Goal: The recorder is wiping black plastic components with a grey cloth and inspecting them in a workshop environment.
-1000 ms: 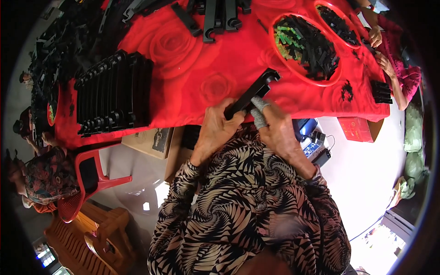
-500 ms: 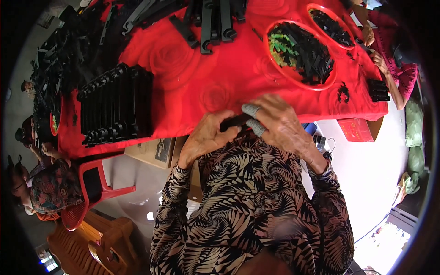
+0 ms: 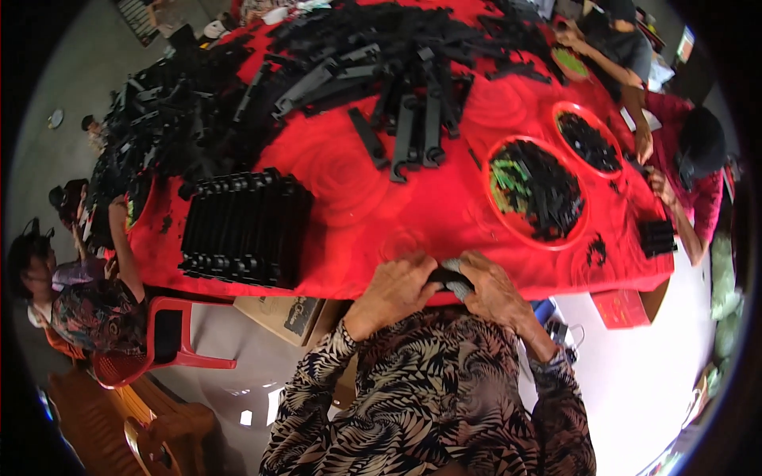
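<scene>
My left hand [image 3: 393,292] and my right hand [image 3: 490,289] are closed together on a black plastic bar [image 3: 446,277] at the near edge of the red table [image 3: 357,214]. Only a short piece of the bar shows between my fingers; the rest is hidden. A stack of black plastic parts [image 3: 242,228] stands on the table to the left of my hands. A red bowl [image 3: 538,190] with small black and green pieces sits to the upper right of my hands.
A big heap of long black parts [image 3: 341,63] covers the far half of the table. A second red bowl [image 3: 589,140] lies further right. Other people sit at the left [image 3: 71,293] and right [image 3: 683,159]. A red plastic chair [image 3: 159,337] and a cardboard box [image 3: 286,313] stand below the table.
The bar stuck out diagonally over the table a second ago; now my hands have drawn it in to the table's edge and cover most of it. The view has tilted up toward the far table.
</scene>
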`<state>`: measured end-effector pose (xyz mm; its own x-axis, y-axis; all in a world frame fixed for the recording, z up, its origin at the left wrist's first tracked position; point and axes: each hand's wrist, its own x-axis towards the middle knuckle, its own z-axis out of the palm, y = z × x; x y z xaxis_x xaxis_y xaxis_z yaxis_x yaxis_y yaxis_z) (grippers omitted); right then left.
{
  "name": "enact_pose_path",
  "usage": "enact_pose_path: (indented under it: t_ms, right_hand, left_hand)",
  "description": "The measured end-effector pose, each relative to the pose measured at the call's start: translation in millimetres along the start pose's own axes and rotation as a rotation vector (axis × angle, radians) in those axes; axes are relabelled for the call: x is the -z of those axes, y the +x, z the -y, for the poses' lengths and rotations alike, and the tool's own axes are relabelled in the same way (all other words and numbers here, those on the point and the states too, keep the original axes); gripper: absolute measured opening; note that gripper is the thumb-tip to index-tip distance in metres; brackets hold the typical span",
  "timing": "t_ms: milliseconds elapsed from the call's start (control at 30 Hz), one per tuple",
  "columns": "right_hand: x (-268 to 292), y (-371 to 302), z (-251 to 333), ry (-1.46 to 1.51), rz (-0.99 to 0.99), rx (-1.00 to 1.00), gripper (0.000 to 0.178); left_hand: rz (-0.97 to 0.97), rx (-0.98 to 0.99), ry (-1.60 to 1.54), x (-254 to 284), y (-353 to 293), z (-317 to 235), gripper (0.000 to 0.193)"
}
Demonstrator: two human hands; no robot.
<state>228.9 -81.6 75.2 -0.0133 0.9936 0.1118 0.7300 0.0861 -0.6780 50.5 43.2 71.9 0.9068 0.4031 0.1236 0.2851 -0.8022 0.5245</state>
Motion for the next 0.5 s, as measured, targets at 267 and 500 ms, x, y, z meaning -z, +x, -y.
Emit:
enact_pose_path:
  t_ms: [267,500]
  right_hand:
    - [1.1,3.7,4.4,-0.065,-0.008,0.012,0.04]
    - [2.3,9.2,5.8,-0.094,0.053,-0.003,0.037]
  left_hand:
    - [-0.036,-0.045,0.045,-7.1,-2.1,2.5,0.027]
    - [-0.033,-0.033,0.012,-11.4,1.9,5.5,0.027]
